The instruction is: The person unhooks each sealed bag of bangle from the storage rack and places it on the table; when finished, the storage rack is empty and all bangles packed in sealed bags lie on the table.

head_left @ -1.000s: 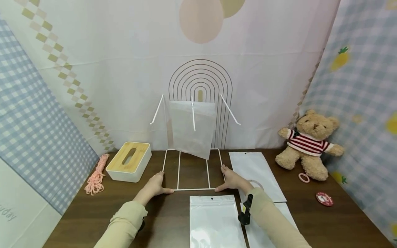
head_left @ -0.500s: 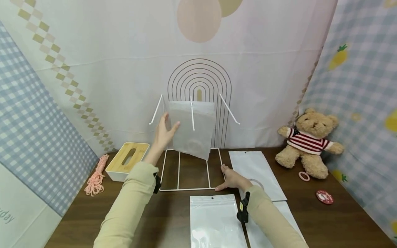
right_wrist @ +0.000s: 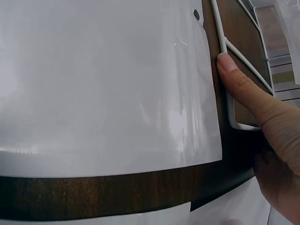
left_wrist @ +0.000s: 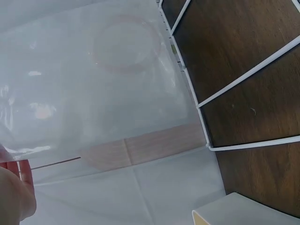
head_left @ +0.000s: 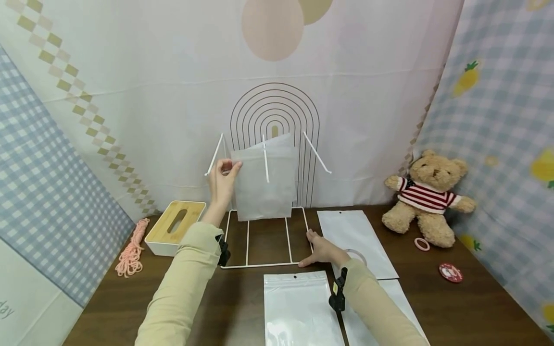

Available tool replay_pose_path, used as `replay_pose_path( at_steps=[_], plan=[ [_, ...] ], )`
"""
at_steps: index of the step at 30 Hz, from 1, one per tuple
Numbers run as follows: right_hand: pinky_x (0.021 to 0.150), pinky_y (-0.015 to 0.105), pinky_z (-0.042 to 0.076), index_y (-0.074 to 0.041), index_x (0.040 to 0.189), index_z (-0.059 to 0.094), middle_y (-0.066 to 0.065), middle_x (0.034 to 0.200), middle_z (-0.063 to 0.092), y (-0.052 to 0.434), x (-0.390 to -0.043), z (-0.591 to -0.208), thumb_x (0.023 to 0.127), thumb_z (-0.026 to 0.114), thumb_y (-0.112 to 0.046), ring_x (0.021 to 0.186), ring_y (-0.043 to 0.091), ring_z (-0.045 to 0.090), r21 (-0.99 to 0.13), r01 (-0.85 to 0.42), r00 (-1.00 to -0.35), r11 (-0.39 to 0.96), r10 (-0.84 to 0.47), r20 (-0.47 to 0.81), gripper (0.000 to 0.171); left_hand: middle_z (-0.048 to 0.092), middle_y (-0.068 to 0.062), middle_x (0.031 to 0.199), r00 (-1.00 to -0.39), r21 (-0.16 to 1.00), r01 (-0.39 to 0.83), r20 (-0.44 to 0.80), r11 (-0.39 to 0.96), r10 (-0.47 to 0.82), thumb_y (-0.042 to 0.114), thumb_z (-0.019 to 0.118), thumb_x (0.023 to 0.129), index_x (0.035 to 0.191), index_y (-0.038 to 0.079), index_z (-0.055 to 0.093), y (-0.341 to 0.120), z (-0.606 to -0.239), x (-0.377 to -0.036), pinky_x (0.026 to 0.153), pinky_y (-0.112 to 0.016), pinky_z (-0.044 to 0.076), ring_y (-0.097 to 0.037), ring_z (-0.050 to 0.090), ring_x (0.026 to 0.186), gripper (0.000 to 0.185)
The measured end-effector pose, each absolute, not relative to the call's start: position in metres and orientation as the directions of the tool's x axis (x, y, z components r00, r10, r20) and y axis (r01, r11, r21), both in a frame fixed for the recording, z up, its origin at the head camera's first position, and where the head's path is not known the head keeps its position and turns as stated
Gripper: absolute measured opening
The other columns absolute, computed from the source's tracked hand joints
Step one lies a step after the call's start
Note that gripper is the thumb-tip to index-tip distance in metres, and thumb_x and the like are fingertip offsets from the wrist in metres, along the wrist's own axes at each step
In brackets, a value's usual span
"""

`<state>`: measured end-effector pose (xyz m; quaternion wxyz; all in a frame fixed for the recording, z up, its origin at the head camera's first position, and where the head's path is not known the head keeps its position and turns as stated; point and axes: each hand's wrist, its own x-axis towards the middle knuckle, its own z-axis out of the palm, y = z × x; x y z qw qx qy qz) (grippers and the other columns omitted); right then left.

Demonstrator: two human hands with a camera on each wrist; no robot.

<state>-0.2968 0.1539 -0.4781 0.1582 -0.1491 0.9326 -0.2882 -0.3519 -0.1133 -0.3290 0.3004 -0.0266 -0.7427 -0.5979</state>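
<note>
Head view, looking down at a dark wood tabletop w/ patterned cloth backdrops behind and at both sides. Centre: a white wire rack, its flat base on the tabletop and three prongs slanting up and toward the viewer. A frosted translucent bag hangs on the middle prong; a second sheet of the same kind peeks out just behind its top edge.

Left hand is raised, fingers pinching the bag's upper left corner, beside the left prong. In the left wrist view the bag fills most of the frame, a faint ring shape showing through it, w/ the rack base below on the wood.

Right hand rests low at the rack's front right corner, fingers straight and released, not gripping. Right wrist view: one fingertip presses against the white wire, next to a glossy white pouch lying flat.

Other things: white zip pouch nearest the viewer, another pouch right of the rack, and a third partly under the right sleeve. Tissue box w/ wooden lid at left, pink cord bundle beside it. At right, teddy bear in striped top, pink ring, red round badge.
</note>
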Motion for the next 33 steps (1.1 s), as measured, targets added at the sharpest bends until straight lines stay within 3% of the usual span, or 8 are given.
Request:
replay_pose_path(
  at_steps=[5, 12, 15, 19, 22, 26, 30, 33],
  plan=[
    [0.113, 0.048, 0.020, 0.009, 0.141, 0.017, 0.027, 0.150, 0.010, 0.151, -0.294, -0.480, 0.066, 0.081, -0.032, 0.139, 0.038, 0.012, -0.598, -0.175, -0.901, 0.782, -0.372, -0.222, 0.107, 0.067, -0.020, 0.092, -0.799, 0.866, 0.396, 0.489, 0.306, -0.350, 0.021, 0.068, 0.082, 0.092, -0.003, 0.066, -0.118, -0.331, -0.342, 0.063, -0.006, 0.043, 0.007, 0.051, 0.067, 0.026],
    [0.113, 0.046, 0.021, 0.010, 0.141, 0.018, 0.026, 0.150, 0.010, 0.142, -0.291, -0.480, 0.066, 0.081, -0.030, 0.140, 0.037, 0.013, -0.605, -0.184, -0.895, 0.775, -0.386, -0.222, 0.106, 0.069, -0.022, 0.091, -0.751, 0.814, 0.493, 0.576, 0.307, -0.322, 0.015, 0.067, 0.082, 0.092, -0.001, 0.070, -0.124, -0.330, -0.322, 0.060, -0.005, 0.043, 0.011, 0.053, 0.063, 0.019],
    [0.113, 0.047, 0.021, 0.009, 0.141, 0.018, 0.026, 0.150, 0.009, 0.141, -0.290, -0.481, 0.066, 0.081, -0.031, 0.140, 0.037, 0.012, -0.601, -0.180, -0.892, 0.779, -0.387, -0.234, 0.106, 0.069, -0.020, 0.087, -0.765, 0.823, 0.504, 0.566, 0.262, -0.307, 0.013, 0.066, 0.083, 0.092, -0.005, 0.068, -0.125, -0.329, -0.313, 0.060, -0.005, 0.045, 0.011, 0.055, 0.064, 0.019],
    [0.113, 0.048, 0.021, 0.009, 0.141, 0.018, 0.026, 0.150, 0.009, 0.144, -0.291, -0.482, 0.065, 0.081, -0.031, 0.140, 0.037, 0.012, -0.598, -0.176, -0.895, 0.782, -0.380, -0.234, 0.107, 0.067, 0.002, 0.077, -0.804, 0.853, 0.503, 0.521, 0.138, -0.286, 0.009, 0.063, 0.085, 0.091, -0.009, 0.063, -0.124, -0.327, -0.300, 0.064, -0.007, 0.047, 0.007, 0.058, 0.067, 0.019],
    [0.113, 0.048, 0.021, 0.008, 0.142, 0.018, 0.025, 0.150, 0.010, 0.148, -0.293, -0.482, 0.065, 0.082, -0.031, 0.140, 0.037, 0.012, -0.595, -0.168, -0.902, 0.786, -0.366, -0.230, 0.107, 0.061, 0.017, 0.071, -0.838, 0.877, 0.477, 0.476, 0.067, -0.268, 0.008, 0.063, 0.085, 0.087, -0.005, 0.062, -0.122, -0.325, -0.289, 0.061, -0.008, 0.045, 0.004, 0.055, 0.065, 0.012],
    [0.113, 0.049, 0.020, 0.007, 0.142, 0.018, 0.025, 0.151, 0.009, 0.152, -0.295, -0.481, 0.065, 0.082, -0.031, 0.140, 0.037, 0.011, -0.596, -0.158, -0.906, 0.787, -0.355, -0.229, 0.107, 0.058, 0.017, 0.066, -0.868, 0.899, 0.437, 0.422, 0.000, -0.261, 0.006, 0.063, 0.084, 0.082, 0.003, 0.062, -0.119, -0.324, -0.277, 0.054, -0.011, 0.039, 0.002, 0.048, 0.061, 0.004],
    [0.113, 0.049, 0.021, 0.006, 0.143, 0.018, 0.023, 0.151, 0.008, 0.154, -0.296, -0.480, 0.065, 0.082, -0.031, 0.140, 0.037, 0.010, -0.601, -0.142, -0.908, 0.787, -0.345, -0.238, 0.108, 0.057, 0.013, 0.064, -0.888, 0.904, 0.418, 0.387, -0.085, -0.250, 0.006, 0.065, 0.083, 0.082, 0.000, 0.063, -0.117, -0.324, -0.266, 0.050, -0.012, 0.036, 0.000, 0.044, 0.057, 0.007],
    [0.113, 0.048, 0.020, 0.004, 0.143, 0.017, 0.022, 0.152, 0.008, 0.155, -0.298, -0.479, 0.064, 0.082, -0.032, 0.141, 0.036, 0.010, -0.599, -0.133, -0.910, 0.790, -0.337, -0.242, 0.108, 0.058, 0.011, 0.063, -0.898, 0.904, 0.406, 0.368, -0.131, -0.241, 0.005, 0.065, 0.083, 0.079, 0.005, 0.064, -0.115, -0.323, -0.257, 0.051, -0.012, 0.036, -0.001, 0.043, 0.057, 0.004]
  ],
)
